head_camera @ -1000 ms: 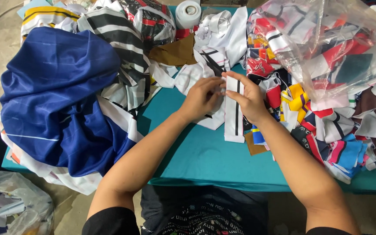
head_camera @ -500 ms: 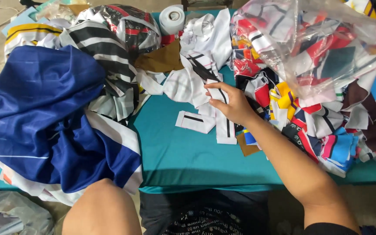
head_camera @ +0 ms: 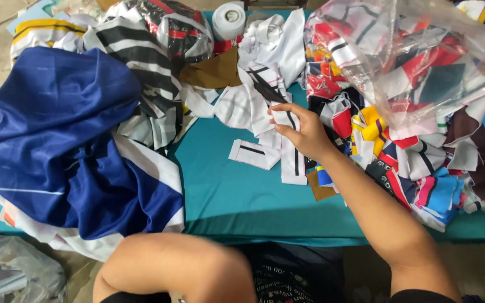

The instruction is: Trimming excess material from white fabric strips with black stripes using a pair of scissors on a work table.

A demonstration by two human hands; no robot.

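The right hand (head_camera: 304, 132) is resting on the teal table (head_camera: 237, 196), fingers (head_camera: 280, 112) pinching the top of a white strip (head_camera: 292, 148) with a black line down it; the grip is a light pinch on that strip, not a fist. The strip is lying lengthwise toward the person, its upper end under the fingers, its lower end flat on the table, touching a second strip (head_camera: 255, 153) that is lying crosswise just to its left. Judged from its folds and flat drape, the strip is thin knit cloth: light, limp, slightly slick, not fragile. It will be sagging wherever it is unsupported, so the best hold looks to be at an end or along the stitched edge, lifting clear of the white scrap pile (head_camera: 265, 62) behind it so nothing drags along. The left hand is out of view; only the left arm (head_camera: 181, 266) is showing, drawn back at the near edge, so its grip cannot be told. Against half a second ago: the crosswise strip and the long strip are lying much as they were, and the right hand is staying on the same strip. Against one second ago: both hands were together on the strip, and the left one is now withdrawn. Blue cloth (head_camera: 63, 134) lies left, a clear bag (head_camera: 416, 62) of scraps right, a tape roll (head_camera: 228, 19) at the far edge.
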